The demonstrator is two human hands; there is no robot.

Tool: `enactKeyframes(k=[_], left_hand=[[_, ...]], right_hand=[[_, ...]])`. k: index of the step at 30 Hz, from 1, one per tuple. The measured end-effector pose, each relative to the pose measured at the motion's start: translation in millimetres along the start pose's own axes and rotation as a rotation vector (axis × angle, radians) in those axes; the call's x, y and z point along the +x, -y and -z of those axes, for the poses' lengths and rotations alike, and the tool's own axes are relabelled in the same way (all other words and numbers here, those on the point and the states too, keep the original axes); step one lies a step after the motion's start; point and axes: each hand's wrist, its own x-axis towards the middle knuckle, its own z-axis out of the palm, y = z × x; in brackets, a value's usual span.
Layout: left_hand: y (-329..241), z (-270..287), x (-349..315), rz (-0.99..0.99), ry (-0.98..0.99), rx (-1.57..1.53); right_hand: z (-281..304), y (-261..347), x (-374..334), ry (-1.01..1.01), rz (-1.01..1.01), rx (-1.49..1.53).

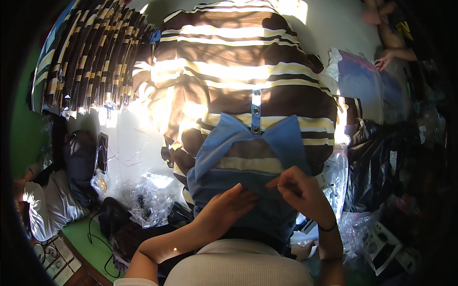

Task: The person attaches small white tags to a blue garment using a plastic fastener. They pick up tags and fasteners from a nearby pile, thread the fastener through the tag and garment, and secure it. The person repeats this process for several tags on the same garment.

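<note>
A striped polo shirt [248, 62] in brown, white and yellow is spread before me, its blue collar [286, 138] toward me and its snap-fastened blue placket [256, 112] pointing away. Blue cloth [214, 183] inside the neck runs down toward my lap. My left hand [234, 202] lies flat on that cloth, fingers stretched together and pointing right. Just right of it, my right hand [296, 190] hovers over or touches the cloth, its thumb and forefinger pinched together. Whatever sits in the pinch is too small to make out.
Folded striped shirts in clear plastic [90, 62] are stacked at the far left. Crumpled clear plastic [152, 195] lies at left, beside a phone [101, 152]. A black plastic bag [372, 167] stands at right. Another person's hand [389, 58] reaches toward a clear bag [355, 78].
</note>
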Motion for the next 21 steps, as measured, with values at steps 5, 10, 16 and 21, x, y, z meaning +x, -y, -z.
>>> enactKeyframes(k=[5, 10, 16, 21], left_hand=[[-9.3, -10.3, 16.3, 0.120, -0.025, -0.065], [-8.0, -8.3, 24.9, 0.096, -0.082, 0.040], [-8.1, -10.8, 22.0, 0.062, -0.214, 0.229], [-14.5, -16.8, 6.0, 0.045, -0.257, 0.328]], right_hand=[[15.6, -9.9, -2.7, -0.118, -0.069, 0.188], [19.5, -12.6, -8.5, -0.073, -0.116, 0.205], [7.4, -4.6, -15.6, -0.102, -0.005, -0.016], [-4.1, 10.3, -19.3, -0.047, 0.165, -0.220]])
